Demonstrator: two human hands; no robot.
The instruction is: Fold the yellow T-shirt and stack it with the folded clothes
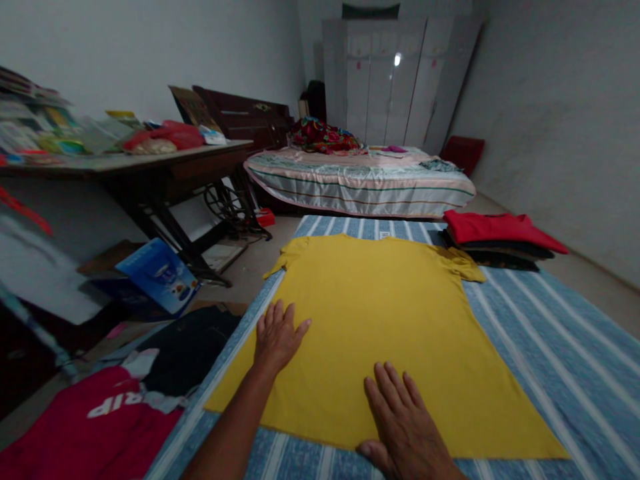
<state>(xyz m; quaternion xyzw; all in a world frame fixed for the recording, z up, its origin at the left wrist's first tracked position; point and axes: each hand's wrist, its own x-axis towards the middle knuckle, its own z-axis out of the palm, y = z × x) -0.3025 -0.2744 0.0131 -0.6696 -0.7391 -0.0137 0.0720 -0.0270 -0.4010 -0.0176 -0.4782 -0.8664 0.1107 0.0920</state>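
Observation:
A yellow short-sleeved shirt [370, 307] lies spread out on a blue and white striped cloth [565, 360], its neckline at the far side and its hem toward me. On the shirt's left part rests my left hand [281, 337], palm down, with the thumb held out. Close to the hem, my right hand [400, 417] lies flat on the fabric, fingers stretched out. Neither hand grips anything. The shirt's sleeves stick out at both far corners, and the right one looks bunched.
Folded clothes with a red one [500, 228] on top are stacked at the far right. A pink-red garment [95, 427] and dark clothes [193, 350] lie low at left. A cluttered sewing table [165, 160] and a blue box [157, 277] stand left; a bed [360, 183] is beyond.

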